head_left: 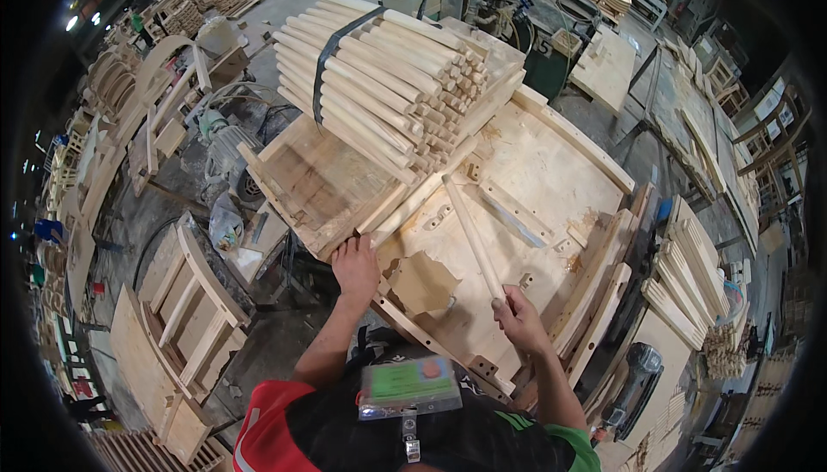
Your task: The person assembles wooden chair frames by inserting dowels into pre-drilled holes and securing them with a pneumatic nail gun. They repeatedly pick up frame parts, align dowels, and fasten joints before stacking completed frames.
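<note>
My right hand (519, 319) is closed round the near end of a pale wooden dowel (472, 235), which slants up and away over the plywood work surface (564, 149). My left hand (356, 267) is curled at the corner of a raised wooden tray (323, 179), closed on the near end of another pale dowel (405, 215) lying along the tray's edge. Part of its grip is hidden by the fingers. Beyond both hands, a large bundle of dowels (379, 76) rests on the tray, bound by a dark strap (326, 60).
Small wooden blocks, a metal strip (512, 220) and a torn cardboard piece (422, 284) are on the work surface. Wooden rails (594, 278) border its right side. Farther right are stacked slats (689, 274) and a power tool (639, 373). Curved wooden frames (185, 308) stand at left.
</note>
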A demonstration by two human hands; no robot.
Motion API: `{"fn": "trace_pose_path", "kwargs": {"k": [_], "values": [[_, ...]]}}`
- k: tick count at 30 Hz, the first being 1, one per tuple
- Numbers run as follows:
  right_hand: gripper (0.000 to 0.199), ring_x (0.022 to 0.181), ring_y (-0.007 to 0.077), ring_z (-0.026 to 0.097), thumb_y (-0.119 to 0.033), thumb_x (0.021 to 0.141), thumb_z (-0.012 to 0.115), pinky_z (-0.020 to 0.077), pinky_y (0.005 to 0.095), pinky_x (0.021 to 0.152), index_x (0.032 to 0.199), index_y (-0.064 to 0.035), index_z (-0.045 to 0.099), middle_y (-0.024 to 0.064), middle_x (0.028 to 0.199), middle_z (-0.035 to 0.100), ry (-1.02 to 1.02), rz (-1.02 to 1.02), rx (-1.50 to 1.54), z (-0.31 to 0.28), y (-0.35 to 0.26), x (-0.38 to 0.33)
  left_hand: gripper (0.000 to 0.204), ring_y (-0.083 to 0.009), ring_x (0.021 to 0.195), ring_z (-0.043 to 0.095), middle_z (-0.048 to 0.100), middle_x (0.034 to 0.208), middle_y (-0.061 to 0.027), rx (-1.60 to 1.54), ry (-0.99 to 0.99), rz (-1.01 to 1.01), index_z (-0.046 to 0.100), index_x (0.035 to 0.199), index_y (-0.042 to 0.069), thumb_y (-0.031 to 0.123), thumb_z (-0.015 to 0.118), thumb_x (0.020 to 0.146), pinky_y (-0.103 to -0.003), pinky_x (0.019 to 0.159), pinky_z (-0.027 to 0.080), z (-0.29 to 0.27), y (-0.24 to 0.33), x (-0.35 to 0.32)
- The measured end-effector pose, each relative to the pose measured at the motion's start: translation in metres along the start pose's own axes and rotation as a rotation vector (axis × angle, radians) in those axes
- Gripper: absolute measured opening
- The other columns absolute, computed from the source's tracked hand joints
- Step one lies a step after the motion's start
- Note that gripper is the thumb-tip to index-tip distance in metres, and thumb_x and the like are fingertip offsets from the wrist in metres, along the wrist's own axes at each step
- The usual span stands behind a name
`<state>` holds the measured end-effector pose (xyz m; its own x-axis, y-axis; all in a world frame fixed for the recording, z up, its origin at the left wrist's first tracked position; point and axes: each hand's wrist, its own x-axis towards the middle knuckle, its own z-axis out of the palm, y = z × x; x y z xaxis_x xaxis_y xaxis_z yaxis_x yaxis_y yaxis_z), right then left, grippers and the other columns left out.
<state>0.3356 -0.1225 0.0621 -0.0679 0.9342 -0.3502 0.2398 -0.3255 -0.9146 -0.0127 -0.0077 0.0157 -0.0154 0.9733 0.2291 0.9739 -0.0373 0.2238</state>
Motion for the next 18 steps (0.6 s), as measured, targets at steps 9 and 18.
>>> {"fn": "trace_pose_path", "kwargs": {"k": [9,18], "values": [[0.032,0.103,0.0427,0.069,-0.025,0.101,0.068,0.0554,0.0546,0.085,0.128,-0.0086,0.064,0.0184,0.11,0.069,0.248,-0.133,-0.853,-0.006,0.004,0.03,0.028,-0.0357,0.107,0.067,0.069,0.109,-0.0146,0.039,0.01,0.015,0.068,0.119,0.01,0.021,0.074,0.095,-0.05,0.094,0.049,0.004,0.002,0.001],[0.033,0.096,0.0356,0.067,-0.021,0.095,0.072,0.0567,0.0483,0.079,0.124,-0.006,0.066,0.0139,0.101,0.065,0.257,-0.46,-1.003,-0.011,0.01,0.056,0.029,-0.0352,0.11,0.066,0.069,0.11,-0.014,0.045,0.01,-0.004,0.069,0.122,0.011,0.023,0.073,0.096,-0.05,0.095,0.048,0.006,-0.001,-0.002]]}}
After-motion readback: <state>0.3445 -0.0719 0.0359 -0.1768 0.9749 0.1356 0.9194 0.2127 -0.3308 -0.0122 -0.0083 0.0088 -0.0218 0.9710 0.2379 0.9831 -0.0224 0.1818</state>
